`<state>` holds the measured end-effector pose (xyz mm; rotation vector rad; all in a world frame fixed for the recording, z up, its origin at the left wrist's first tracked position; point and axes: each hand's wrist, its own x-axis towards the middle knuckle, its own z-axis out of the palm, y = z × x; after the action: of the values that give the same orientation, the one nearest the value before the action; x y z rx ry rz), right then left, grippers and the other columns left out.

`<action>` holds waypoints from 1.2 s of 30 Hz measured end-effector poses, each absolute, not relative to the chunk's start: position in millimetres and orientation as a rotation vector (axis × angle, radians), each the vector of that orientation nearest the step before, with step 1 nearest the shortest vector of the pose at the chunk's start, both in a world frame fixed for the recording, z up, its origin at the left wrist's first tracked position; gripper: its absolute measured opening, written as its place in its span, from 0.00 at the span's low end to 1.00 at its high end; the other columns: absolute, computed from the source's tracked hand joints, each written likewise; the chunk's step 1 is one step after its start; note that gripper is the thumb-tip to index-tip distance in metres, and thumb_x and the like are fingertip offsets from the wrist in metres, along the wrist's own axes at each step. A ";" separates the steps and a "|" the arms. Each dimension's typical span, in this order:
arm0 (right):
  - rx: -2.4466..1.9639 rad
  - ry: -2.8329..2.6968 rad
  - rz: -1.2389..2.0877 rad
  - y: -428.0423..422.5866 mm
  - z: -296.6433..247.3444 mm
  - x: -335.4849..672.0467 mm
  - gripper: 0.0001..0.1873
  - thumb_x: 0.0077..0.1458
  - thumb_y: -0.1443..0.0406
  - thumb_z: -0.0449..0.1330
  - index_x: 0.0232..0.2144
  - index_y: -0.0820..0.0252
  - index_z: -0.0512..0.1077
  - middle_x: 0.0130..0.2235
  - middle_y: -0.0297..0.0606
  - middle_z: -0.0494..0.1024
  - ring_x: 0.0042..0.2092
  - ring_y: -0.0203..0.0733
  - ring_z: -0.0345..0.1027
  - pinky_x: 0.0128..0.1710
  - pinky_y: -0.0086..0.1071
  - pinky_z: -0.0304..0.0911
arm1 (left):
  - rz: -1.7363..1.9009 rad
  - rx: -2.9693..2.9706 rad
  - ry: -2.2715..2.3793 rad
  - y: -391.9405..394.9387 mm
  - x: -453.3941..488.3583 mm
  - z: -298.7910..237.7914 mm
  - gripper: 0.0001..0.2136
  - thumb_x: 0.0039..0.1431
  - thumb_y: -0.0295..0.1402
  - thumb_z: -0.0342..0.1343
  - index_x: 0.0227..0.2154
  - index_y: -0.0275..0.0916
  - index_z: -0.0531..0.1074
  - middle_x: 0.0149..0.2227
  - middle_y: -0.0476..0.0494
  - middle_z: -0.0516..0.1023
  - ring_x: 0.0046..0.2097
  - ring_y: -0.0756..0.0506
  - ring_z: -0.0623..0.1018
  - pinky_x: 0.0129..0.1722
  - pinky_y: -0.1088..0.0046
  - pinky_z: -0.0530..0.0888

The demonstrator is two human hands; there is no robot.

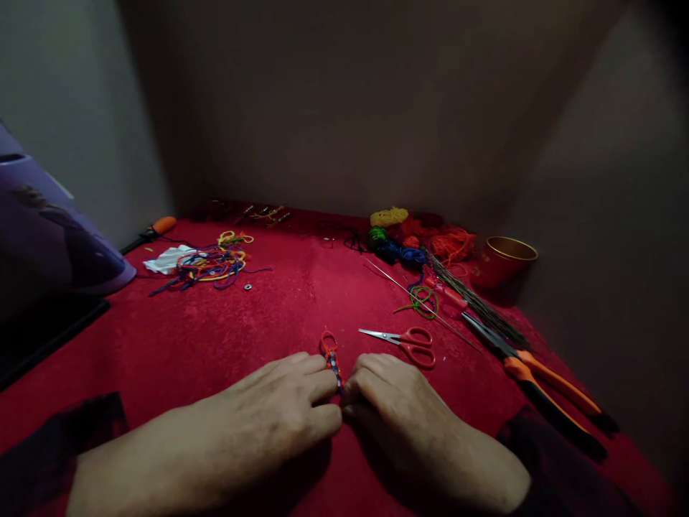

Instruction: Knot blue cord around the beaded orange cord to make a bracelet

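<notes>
Cord (332, 361): between left hand (293, 402) and right hand (398, 406), over the red tabletop (296, 301), loop pointing away.
Left grip: fingers pinched on the cord.
Right grip: fingers curled at the cord's near end; hold hidden, cannot tell.
Scissors (398, 338): just beyond the right hand.
Pliers (517, 363): farther right.

2 hands (285, 402) (401, 406) appear — with 1 cup (498, 271), 1 pair of scissors (399, 338).

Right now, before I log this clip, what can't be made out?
Head view:
- Cord, lower end: hidden by the left hand and right hand.
- Purple container: cut off by the left edge.
- Cup, bottom inside: hidden by its near wall.
- Back-edge pieces: too small and dark.
</notes>
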<state>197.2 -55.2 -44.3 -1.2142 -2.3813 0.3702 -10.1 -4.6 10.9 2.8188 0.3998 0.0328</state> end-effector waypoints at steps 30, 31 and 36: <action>-1.197 -2.433 0.338 -51.6 -46.8 199.9 0.03 0.59 0.69 0.57 0.33 0.61 0.65 0.33 0.35 0.69 0.33 0.38 0.58 0.34 0.32 0.53 | 0.210 2.303 0.817 -4.4 -10.0 -9.4 0.05 0.63 0.29 0.48 0.33 0.39 0.68 0.32 0.50 0.72 0.32 0.50 0.70 0.34 0.75 0.69; -1.199 -2.429 0.326 -51.1 -47.3 199.7 0.03 0.59 0.69 0.58 0.32 0.61 0.65 0.33 0.35 0.69 0.33 0.38 0.58 0.33 0.32 0.53 | 0.202 2.293 0.818 -4.4 -9.4 -8.5 0.05 0.63 0.28 0.48 0.33 0.39 0.67 0.32 0.51 0.72 0.32 0.50 0.70 0.33 0.75 0.68; -1.222 -2.399 0.381 -53.9 -40.2 197.0 0.04 0.60 0.71 0.53 0.33 0.62 0.66 0.33 0.38 0.70 0.33 0.39 0.59 0.33 0.33 0.53 | 0.212 2.307 0.655 -2.3 -9.9 -5.0 0.09 0.59 0.20 0.48 0.35 0.40 0.69 0.36 0.50 0.74 0.36 0.50 0.72 0.39 0.75 0.69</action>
<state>197.0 -53.9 -40.2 -1.2225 -2.3987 0.3811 -9.9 -2.3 -5.0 2.3074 0.6547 0.2123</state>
